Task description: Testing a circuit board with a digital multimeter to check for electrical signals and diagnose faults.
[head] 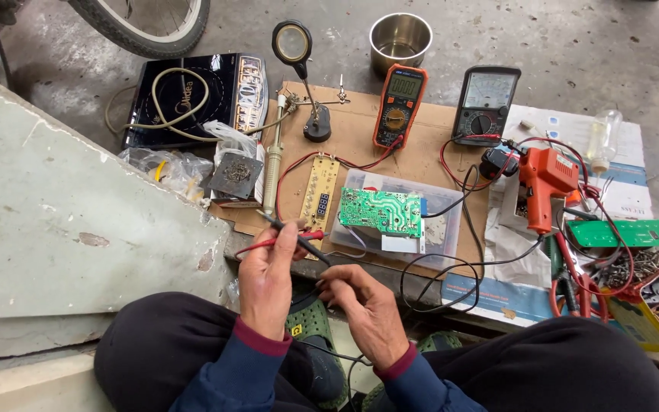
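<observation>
I am looking down over my knees at a cardboard sheet (360, 130) spread on the concrete floor. My left hand (268, 278) is gripping two meter probes at once: a red probe (280, 242) lying nearly level, its tip pointing right, and a black probe (287, 231) slanting from upper left down to lower right, crossing the red one. My fingers are curling closed around both, just above my lap. My right hand (368, 305) is sitting just beside the left, thumb and fingers pinching together at the lower end of the black probe; I cannot tell exactly how much of it they are clamping.

Both probes are slim plastic sticks with thin leads. The red lead is looping up across the cardboard toward the orange digital multimeter (398, 107), which is lying face up at the far edge, near a grey analogue meter (486, 103).

Just beyond my hands, a green circuit board (381, 212) is resting on top of a clear plastic box (444, 229), with a long pale display board (319, 191) lying to its left. An orange glue gun (547, 183) is lying farther right among tangled wires, and a magnifier stand (303, 76) is standing upright at the back, beside a steel pot (400, 42).
</observation>
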